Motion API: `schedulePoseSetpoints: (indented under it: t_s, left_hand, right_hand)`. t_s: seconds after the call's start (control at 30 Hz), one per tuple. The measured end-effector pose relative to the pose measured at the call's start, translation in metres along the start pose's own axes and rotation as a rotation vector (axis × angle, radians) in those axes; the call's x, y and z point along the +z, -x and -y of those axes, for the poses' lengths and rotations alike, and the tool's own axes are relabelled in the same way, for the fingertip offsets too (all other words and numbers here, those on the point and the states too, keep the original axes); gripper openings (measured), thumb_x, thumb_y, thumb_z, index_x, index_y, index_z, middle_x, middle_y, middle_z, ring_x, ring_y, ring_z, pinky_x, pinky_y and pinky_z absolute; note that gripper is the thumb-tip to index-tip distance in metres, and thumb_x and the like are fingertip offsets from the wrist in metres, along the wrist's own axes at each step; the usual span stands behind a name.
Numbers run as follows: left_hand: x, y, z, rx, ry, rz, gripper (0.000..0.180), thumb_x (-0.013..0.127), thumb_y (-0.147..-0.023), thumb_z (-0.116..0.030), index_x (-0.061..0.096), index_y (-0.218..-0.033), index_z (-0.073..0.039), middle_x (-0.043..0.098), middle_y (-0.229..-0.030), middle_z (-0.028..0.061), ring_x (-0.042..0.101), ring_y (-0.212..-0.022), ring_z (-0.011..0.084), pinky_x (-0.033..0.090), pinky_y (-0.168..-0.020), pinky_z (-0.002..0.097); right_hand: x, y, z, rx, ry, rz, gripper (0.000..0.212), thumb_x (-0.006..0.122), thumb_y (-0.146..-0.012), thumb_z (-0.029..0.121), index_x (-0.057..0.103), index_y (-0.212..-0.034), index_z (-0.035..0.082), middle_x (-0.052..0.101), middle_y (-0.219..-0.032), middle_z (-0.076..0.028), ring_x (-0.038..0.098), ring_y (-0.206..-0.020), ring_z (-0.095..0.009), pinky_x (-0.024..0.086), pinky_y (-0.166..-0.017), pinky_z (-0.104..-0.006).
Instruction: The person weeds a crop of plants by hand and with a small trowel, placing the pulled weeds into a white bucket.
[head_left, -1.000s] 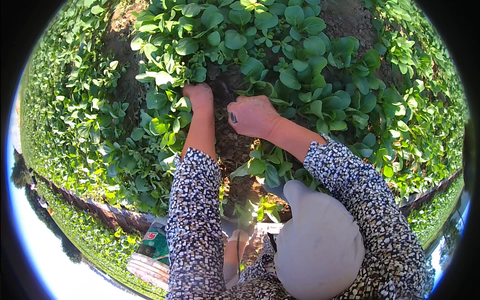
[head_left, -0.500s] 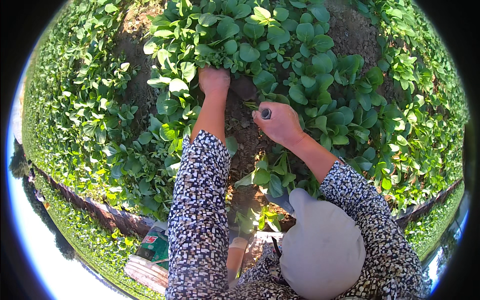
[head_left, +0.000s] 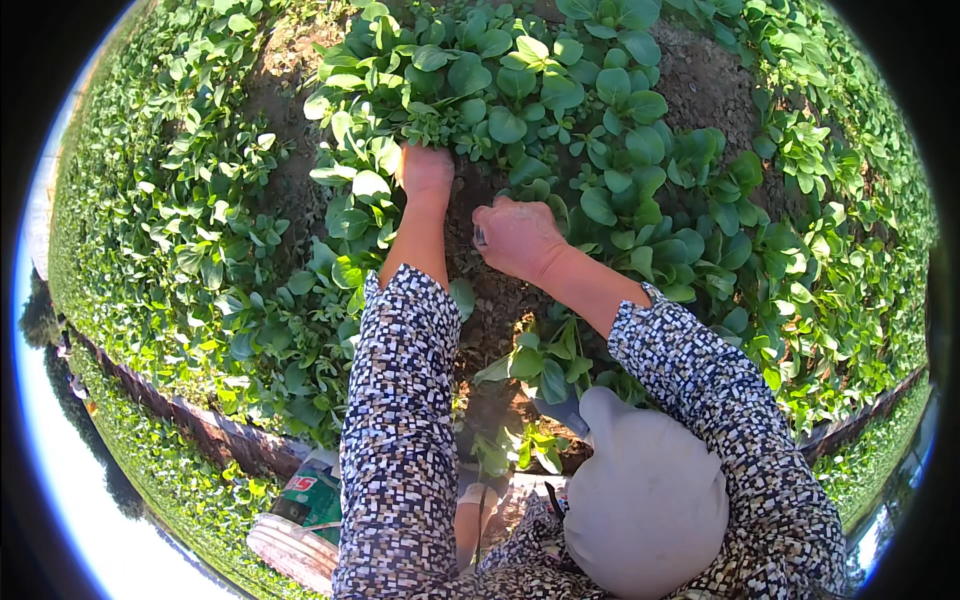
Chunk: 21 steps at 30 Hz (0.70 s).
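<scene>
A person's right hand (head_left: 520,238) is clenched in a firm grip around a dark-ended handle (head_left: 480,236), whose tip shows at the 9 o'clock side of the fist; the far end of whatever it belongs to is hidden. At the right hand's 10 o'clock, the left hand (head_left: 427,172) reaches into leafy green plants (head_left: 430,122), its fingers covered by foliage, so whether that grip is closed on a stem cannot be told. The plants crowd the left hand's 12 o'clock side and spread past the right hand toward 3 o'clock. Brown soil (head_left: 488,290) shows between the two forearms.

Below the right hand, at 6 o'clock, sits a loose clump of broad-leaved greens (head_left: 540,362), with a few yellow-green leaves (head_left: 538,447) farther down. A pale grey cap (head_left: 645,490) fills the right hand's 5 o'clock, framed by sleeves (head_left: 400,400) in a black, white and tan mosaic print. At 7 o'clock of the scene, beside the left sleeve, stands a green and whitish container (head_left: 310,500). A brown edging (head_left: 230,435) crosses at 8 o'clock, and a bare dirt patch (head_left: 710,90) lies between 1 and 2.
</scene>
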<state>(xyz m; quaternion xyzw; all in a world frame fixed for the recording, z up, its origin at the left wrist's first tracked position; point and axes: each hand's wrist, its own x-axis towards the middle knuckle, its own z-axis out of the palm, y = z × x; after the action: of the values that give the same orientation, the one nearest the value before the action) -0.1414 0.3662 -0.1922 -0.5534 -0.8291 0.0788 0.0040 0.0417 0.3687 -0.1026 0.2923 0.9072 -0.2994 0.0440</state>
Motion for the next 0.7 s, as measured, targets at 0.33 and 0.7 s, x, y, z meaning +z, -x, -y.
schedulePoseSetpoints:
  t_s: [0.33,0.7]
  left_hand:
    - [0.021,0.028,-0.017,-0.103,0.581,-0.294,0.025,0.060,-0.077,-0.020,0.066,-0.095,-0.004,0.066,-0.100,0.0133,0.061,-0.092,0.0345,0.050,-0.079,0.0444]
    - [-0.022,-0.007,-0.043,-0.493,0.681,0.095,0.021,0.059,-0.078,-0.020,0.070,-0.086,-0.003,0.068,-0.092,0.0202,0.065,-0.088,0.0400,0.053,-0.077,0.0442]
  right_hand:
    - [-0.027,0.061,-0.007,0.330,-0.329,-0.096,0.027,0.060,-0.084,0.032,0.062,-0.072,0.008,0.062,-0.073,-0.013,0.060,-0.070,-0.033,0.047,-0.064,-0.0412]
    - [-0.020,0.021,-0.014,0.258,-0.176,-0.070,0.020,0.058,-0.083,0.027,0.064,-0.079,0.008,0.065,-0.079,-0.013,0.064,-0.077,-0.033,0.050,-0.071,-0.0422]
